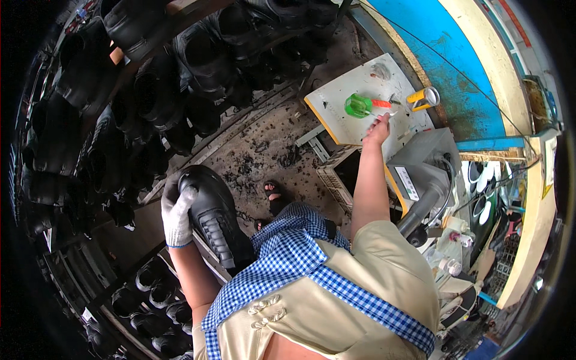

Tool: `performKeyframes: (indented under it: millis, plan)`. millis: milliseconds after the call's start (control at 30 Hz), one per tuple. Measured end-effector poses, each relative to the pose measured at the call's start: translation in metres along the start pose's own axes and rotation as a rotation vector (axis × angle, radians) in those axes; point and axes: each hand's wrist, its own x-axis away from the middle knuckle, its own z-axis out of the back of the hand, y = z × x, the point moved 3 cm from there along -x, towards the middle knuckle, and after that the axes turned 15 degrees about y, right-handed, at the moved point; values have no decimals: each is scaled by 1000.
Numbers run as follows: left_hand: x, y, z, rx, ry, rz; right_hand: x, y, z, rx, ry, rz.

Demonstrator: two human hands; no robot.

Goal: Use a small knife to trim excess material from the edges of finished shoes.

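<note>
My left hand, in a white knitted glove with a blue cuff, grips a black lace-up shoe by its toe side. The shoe's toe points away from me and its heel end lies near my apron. Stretched out over a small white-topped table, my bare right hand has its fingers drawn together by a thin pale piece. Whatever sits between those fingers is too small to name. Just beyond them are a green plastic container and an orange-red item. A yellow can lies to their right.
Racks of black shoes fill the left side, with more shoes at lower left. A grey metal machine with a thick pipe stands right of the table. Under the table is a crate. Dark scraps litter the floor.
</note>
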Motion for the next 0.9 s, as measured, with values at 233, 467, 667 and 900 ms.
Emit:
performKeyframes:
  millis: [233,467,667,900]
  plan:
    - [16,14,10,92,30,-51,186,-51,-56,-411,-1218,-635]
    - [58,41,31,100,34,-117,343,-59,-44,-342,-1811,-907]
    - [100,62,77,15,124,-204,437,-51,-17,28,-2074,-482]
    - [143,65,113,-99,201,-204,535,-76,24,-233,-2371,950]
